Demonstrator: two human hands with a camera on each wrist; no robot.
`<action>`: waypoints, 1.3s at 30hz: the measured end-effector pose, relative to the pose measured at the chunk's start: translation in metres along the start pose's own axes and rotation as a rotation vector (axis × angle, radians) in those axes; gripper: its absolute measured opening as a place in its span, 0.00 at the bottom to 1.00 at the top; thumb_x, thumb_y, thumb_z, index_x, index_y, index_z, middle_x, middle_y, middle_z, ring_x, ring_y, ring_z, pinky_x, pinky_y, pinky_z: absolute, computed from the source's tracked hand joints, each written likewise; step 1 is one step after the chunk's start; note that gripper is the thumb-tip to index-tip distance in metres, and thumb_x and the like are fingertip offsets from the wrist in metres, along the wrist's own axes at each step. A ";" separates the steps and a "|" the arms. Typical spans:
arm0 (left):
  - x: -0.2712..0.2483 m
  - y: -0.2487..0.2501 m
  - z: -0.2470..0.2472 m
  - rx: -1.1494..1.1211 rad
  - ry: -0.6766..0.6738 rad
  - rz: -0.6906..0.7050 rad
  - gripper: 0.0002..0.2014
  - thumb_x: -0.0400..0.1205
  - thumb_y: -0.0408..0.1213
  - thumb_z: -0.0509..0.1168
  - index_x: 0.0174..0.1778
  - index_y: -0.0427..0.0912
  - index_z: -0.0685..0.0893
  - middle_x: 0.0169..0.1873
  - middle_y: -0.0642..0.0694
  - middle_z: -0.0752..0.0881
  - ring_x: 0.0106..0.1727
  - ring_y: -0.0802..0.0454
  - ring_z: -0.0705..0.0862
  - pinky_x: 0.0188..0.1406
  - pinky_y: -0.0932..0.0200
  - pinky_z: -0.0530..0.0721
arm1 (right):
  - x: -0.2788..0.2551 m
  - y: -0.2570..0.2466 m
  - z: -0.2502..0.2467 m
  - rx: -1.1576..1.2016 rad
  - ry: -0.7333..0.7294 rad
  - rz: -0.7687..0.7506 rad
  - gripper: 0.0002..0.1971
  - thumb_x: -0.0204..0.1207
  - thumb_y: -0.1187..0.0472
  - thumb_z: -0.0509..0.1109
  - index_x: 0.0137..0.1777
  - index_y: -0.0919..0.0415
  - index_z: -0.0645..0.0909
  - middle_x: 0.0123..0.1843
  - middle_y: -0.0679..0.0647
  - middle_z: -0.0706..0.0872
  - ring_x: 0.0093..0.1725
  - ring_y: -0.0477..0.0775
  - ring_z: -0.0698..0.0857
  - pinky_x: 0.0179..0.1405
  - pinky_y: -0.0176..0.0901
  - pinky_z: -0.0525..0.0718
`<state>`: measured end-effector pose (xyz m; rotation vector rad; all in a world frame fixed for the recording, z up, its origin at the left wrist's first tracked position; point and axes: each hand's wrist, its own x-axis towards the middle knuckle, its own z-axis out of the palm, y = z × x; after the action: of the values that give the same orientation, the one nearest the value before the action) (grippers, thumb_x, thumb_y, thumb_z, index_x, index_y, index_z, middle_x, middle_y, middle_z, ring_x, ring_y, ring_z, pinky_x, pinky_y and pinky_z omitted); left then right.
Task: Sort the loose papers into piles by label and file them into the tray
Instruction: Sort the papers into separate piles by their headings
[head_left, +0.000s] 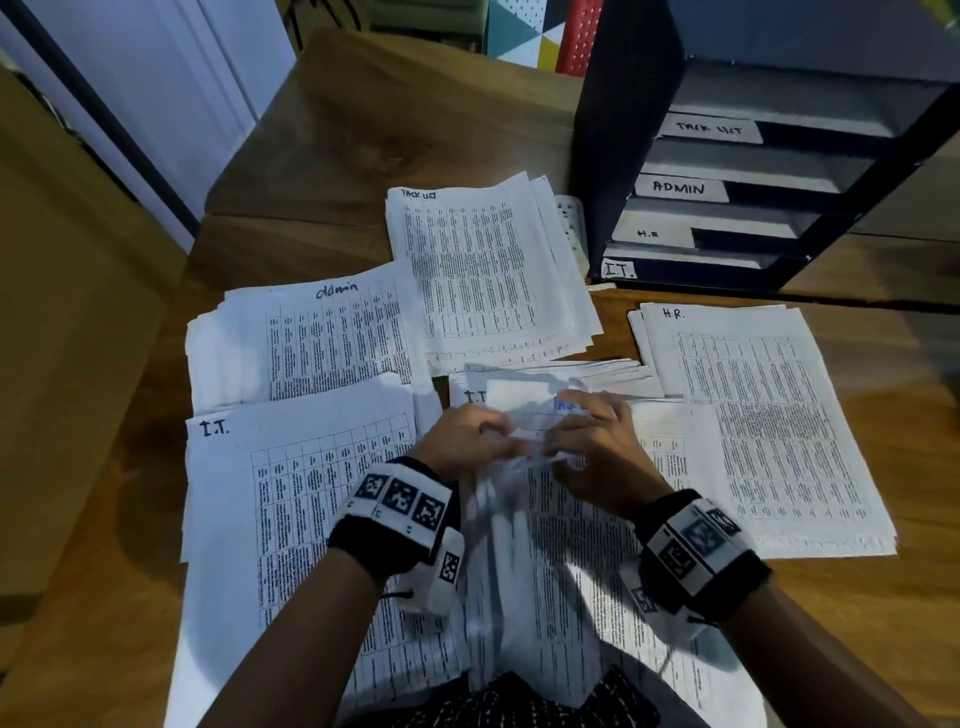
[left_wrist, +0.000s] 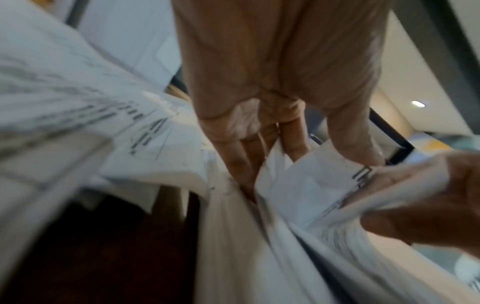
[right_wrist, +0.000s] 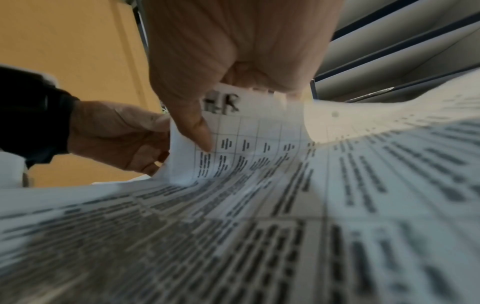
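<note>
A loose bundle of unsorted sheets (head_left: 519, 545) is held upright near the 6 o'clock edge of the bench (head_left: 363, 130), its far corners shared between the two hands. The left hand (head_left: 462, 436) is seen with fingers curled round the sheets behind, and the right hand (head_left: 587, 441) pinches the front sheet (right_wrist: 233, 127) by its top corner, thumb on the printed face; both grips are therefore closed on paper. In the right wrist view the handwritten label on that corner reads "H.R". Sorted piles lie flat around the bundle: an I.T. pile (head_left: 291, 499) at 9 o'clock, an admin pile (head_left: 311, 338) at 10 o'clock, a task-list pile (head_left: 483, 270) at 12 o'clock and an H.R. pile (head_left: 753, 415) at 3 o'clock. The black tray (head_left: 727, 187) stands at 1 o'clock with labelled tiers, and no filed paper can be made out in it. The sheets are judged to be very light, thin and limp: they bow under their own weight, as the curled page in the wrist views suggests, and neighbouring pages are likely to cling or slide together. A single sheet is best taken at a corner or short edge by thumb and forefinger and peeled away, while the rest are pinned by the other hand. A whole pile would be better squared and lifted by two opposite edges, since a one-sided hold may let it fan out or crease.
</note>
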<state>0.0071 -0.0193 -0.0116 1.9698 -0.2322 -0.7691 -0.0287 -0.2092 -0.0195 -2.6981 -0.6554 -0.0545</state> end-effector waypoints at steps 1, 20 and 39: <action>-0.003 0.000 0.002 0.064 -0.023 0.028 0.14 0.76 0.40 0.71 0.52 0.33 0.87 0.48 0.42 0.87 0.49 0.51 0.83 0.44 0.74 0.76 | -0.004 0.000 0.000 -0.013 0.030 -0.028 0.08 0.59 0.60 0.80 0.38 0.52 0.88 0.46 0.47 0.91 0.67 0.59 0.77 0.63 0.75 0.68; 0.016 0.004 0.000 0.171 0.183 0.032 0.09 0.80 0.31 0.63 0.36 0.31 0.83 0.34 0.34 0.84 0.38 0.42 0.82 0.32 0.60 0.72 | -0.006 0.004 0.007 0.068 0.107 0.002 0.13 0.68 0.53 0.61 0.42 0.54 0.87 0.55 0.53 0.89 0.71 0.57 0.75 0.65 0.65 0.65; -0.004 0.007 0.012 -0.300 0.199 -0.062 0.17 0.84 0.51 0.55 0.57 0.43 0.81 0.49 0.40 0.84 0.52 0.47 0.82 0.56 0.52 0.81 | 0.014 0.000 0.003 0.046 0.094 -0.053 0.14 0.69 0.57 0.60 0.37 0.61 0.87 0.43 0.57 0.91 0.50 0.55 0.88 0.57 0.50 0.81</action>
<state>-0.0022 -0.0299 -0.0082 1.7575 0.0610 -0.6034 -0.0158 -0.2020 -0.0211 -2.6166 -0.6913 -0.1772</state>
